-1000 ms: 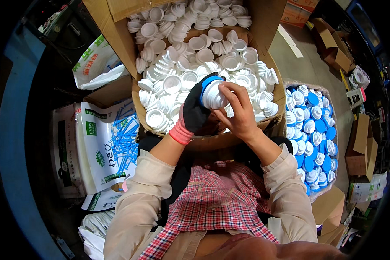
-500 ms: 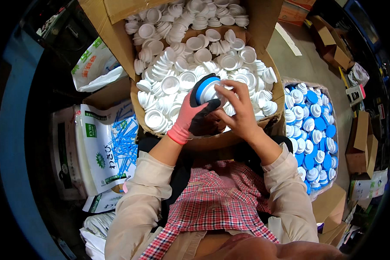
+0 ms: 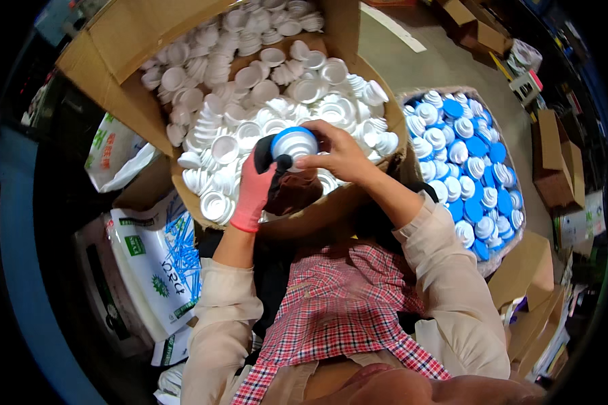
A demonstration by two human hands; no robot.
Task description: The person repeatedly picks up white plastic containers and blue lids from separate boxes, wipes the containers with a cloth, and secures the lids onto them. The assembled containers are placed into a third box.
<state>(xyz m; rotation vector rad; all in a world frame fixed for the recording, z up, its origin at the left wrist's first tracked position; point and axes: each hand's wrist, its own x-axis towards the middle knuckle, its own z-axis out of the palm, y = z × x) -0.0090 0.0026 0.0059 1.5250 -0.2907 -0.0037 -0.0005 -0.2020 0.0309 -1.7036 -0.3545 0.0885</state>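
Observation:
My left hand [image 3: 258, 183], in a pink glove with dark fingers, is closed around the edge of a blue disc with a stepped white cup piece [image 3: 296, 146] on it. My bare right hand [image 3: 336, 152] pinches the right side of the same piece, thumb low and fingers at the top. Both hands hold it above the near part of a cardboard box [image 3: 365, 71] full of loose white stepped cups [image 3: 248, 135]. Glove and piece hide the left fingertips in part.
To the right stands a lined bin [image 3: 407, 94] heaped with similar blue-and-white pieces [image 3: 476, 147]. Thin blue sticks [image 3: 182, 253] lie on a white printed sack [image 3: 142, 270] at the left. Brown cartons [image 3: 557, 162] stand along the far right.
The view has swung, so box and bin appear farther left. The piece now faces up more, showing its white rings, and my right fingers have closed onto its edge.

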